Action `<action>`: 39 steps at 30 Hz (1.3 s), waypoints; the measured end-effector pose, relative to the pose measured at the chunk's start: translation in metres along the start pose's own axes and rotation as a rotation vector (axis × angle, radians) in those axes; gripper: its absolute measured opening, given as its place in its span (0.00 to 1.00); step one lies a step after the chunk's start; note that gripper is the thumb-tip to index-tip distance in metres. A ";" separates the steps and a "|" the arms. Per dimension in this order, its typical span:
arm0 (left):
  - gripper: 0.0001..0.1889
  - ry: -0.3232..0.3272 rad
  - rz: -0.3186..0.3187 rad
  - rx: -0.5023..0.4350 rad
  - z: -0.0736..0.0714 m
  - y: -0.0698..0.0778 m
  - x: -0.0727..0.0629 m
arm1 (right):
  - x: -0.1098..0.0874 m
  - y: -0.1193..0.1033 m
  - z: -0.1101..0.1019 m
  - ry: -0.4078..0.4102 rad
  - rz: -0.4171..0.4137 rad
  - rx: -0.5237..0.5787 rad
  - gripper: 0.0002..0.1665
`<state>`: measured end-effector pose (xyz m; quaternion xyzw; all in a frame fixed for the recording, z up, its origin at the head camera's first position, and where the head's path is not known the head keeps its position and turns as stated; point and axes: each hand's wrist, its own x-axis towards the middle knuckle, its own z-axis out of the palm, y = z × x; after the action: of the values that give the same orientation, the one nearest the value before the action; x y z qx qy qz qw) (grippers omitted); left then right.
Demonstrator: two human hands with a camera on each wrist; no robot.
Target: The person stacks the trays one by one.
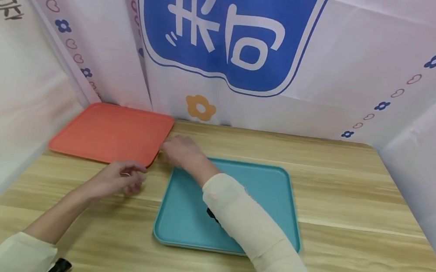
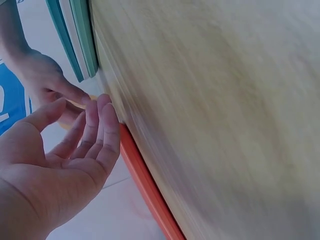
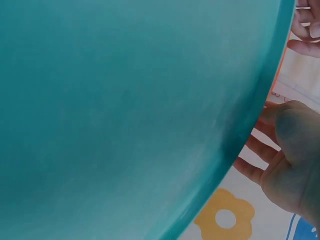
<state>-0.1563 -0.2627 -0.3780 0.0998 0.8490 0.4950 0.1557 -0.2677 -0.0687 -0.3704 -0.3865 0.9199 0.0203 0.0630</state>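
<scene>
A red tray [image 1: 112, 132] lies at the back left of the wooden table. My left hand [image 1: 121, 179] is by its front right corner, palm inward and fingers loosely bent, with nothing in them. The left wrist view shows those fingertips close to the edge of the red tray [image 2: 150, 182]; contact is unclear. My right hand [image 1: 185, 151] reaches across a teal tray [image 1: 234, 207] to the red tray's right side. In the right wrist view its fingers [image 3: 260, 150] are spread and partly hidden behind the teal rim. No held object shows there.
Several layered edges [image 2: 82, 40], teal, white and green, show at the teal tray's side in the left wrist view. A printed cloth [image 1: 323, 102] hangs along the table's back. More white cloth [image 1: 13, 90] stands at the left. Bare wood [image 1: 359, 219] lies right of the teal tray.
</scene>
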 end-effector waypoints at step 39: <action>0.17 0.306 0.000 -0.088 -0.024 -0.013 -0.008 | 0.000 -0.011 0.003 -0.041 0.077 -0.081 0.15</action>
<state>-0.1582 -0.2916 -0.3771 0.0164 0.8404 0.5410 0.0285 -0.2593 -0.0762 -0.3736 -0.3524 0.9311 0.0680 0.0654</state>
